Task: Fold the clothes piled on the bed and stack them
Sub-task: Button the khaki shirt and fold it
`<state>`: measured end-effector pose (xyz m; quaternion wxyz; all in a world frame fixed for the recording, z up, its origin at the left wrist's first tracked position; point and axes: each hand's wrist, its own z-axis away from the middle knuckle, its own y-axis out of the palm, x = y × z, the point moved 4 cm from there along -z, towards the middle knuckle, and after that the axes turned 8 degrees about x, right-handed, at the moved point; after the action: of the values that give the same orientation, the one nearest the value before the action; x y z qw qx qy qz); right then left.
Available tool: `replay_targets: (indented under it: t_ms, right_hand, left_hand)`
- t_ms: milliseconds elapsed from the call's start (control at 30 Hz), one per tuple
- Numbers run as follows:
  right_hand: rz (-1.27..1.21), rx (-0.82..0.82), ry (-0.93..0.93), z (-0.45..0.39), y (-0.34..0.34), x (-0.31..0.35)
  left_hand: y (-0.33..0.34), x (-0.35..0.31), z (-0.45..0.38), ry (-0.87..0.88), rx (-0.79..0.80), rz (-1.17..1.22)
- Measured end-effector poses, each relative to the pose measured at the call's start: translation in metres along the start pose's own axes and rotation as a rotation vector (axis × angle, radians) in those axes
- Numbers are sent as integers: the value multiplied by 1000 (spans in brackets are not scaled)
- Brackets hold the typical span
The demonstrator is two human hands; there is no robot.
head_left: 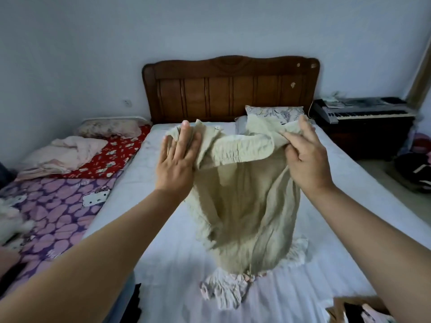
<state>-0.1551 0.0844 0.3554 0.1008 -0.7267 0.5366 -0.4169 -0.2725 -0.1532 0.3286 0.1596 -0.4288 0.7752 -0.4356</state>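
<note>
A pale green garment [249,206] with an elastic waistband hangs in the air over the white bed [163,252], its lower end touching the sheet. My left hand [178,159] lies against the waistband's left end with straight fingers; whether the thumb pinches the cloth is hidden. My right hand [305,157] pinches the waistband's right end between thumb and fingers. Below the hanging garment lies a crumpled frilly pinkish piece [224,290]. More clothes [359,311] show at the bottom right corner.
A wooden headboard [231,87] and a patterned pillow [272,113] stand at the bed's far end. A second bed with a purple and red cover [60,206] adjoins on the left, with pink bedding [65,155]. A keyboard [363,110] sits at the right.
</note>
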Motion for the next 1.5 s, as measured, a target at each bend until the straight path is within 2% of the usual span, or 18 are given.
replay_targets:
  t_ms: [67, 167, 367, 467, 567, 667, 767, 800, 867, 967, 1033, 1133, 1167, 1233, 1367, 1433, 1500]
  right_hand:
    - [11, -25, -66, 6, -6, 2]
    - [61, 47, -120, 39, 4, -6]
    - [176, 424, -70, 164, 53, -50]
    - [148, 635, 24, 241, 84, -68]
    - [116, 879, 214, 321, 117, -80]
    - [132, 1014, 320, 391, 139, -83]
    - [183, 1072, 420, 444, 154, -83]
    - [196, 1082, 448, 458, 157, -83]
    - [213, 1120, 478, 483, 165, -81]
    - [236, 1179, 508, 510, 170, -77]
    - [255, 1246, 506, 527, 174, -77]
    - [358, 1420, 495, 549, 180, -76]
    - [397, 1440, 506, 553, 183, -76]
    - [482, 1367, 513, 545, 189, -73]
    - [388, 938, 306, 528, 220, -69]
    - [333, 890, 246, 525, 245, -70]
    - [350, 930, 253, 523, 271, -72]
  left_hand:
    - [-4, 2, 6, 37, -10, -1]
    - [6, 1, 33, 110, 48, -5]
    - [60, -9, 142, 314, 350, 52]
    - [91, -22, 213, 365, 584, 59]
    - [124, -35, 289, 346, 762, 74]
    - [153, -46, 358, 250, 911, 140]
    - [183, -52, 419, 78, 1133, 299]
    - [184, -56, 430, 24, 1166, 322]
    - [180, -59, 447, -41, 1134, 331]
    - [189, -63, 488, -100, 1359, 414]
    - [198, -63, 511, -91, 1327, 463]
    - [203, -63, 530, 28, 1387, 396]
    - [204, -63, 531, 59, 1429, 327]
    - [204, -64, 522, 56, 1351, 311]
    - [218, -74, 504, -63, 1079, 567]
    - [229, -90, 500, -63, 1042, 582]
    - [243, -109, 498, -30, 1063, 569]
